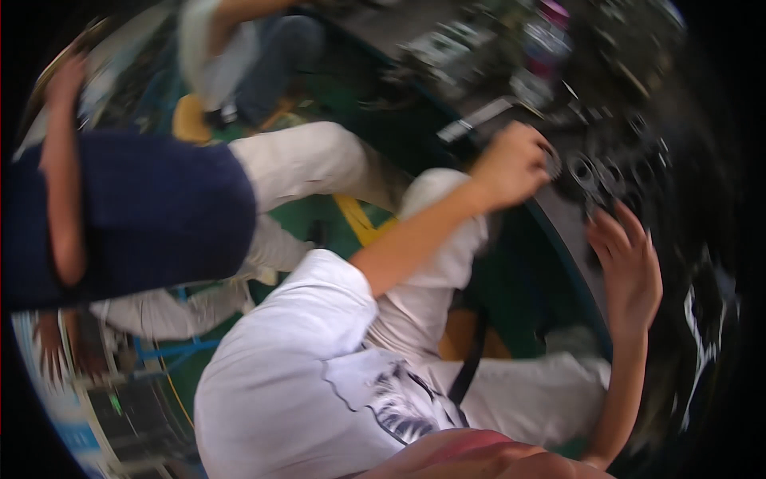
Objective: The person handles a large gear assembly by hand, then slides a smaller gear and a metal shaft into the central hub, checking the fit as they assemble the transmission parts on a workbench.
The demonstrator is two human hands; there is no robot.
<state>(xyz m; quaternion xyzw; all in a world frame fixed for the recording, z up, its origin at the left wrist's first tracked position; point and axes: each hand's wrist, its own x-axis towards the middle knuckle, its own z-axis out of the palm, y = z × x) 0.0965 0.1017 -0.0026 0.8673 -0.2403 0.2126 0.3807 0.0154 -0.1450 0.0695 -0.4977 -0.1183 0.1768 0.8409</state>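
Note:
Over the edge of a dark workbench (570, 247), my left hand (511, 166) has its fingers curled round a small grey metal ring (552, 163). Part of that ring is hidden by the fingers, and motion blurs it. My right hand (626, 263) is raised beside the bench edge with its fingers apart and nothing visible in them. Its fingertips come close to several dark metal rings (584, 170) lying on the bench. Whether they touch any of these I cannot tell.
A clear bottle with a pink cap (541, 60) stands farther back on the bench, near blurred metal parts (447, 52). A flat metal bar (476, 120) lies near the edge. To my left is a person in a dark blue shirt (152, 211); another person (231, 56) sits beyond.

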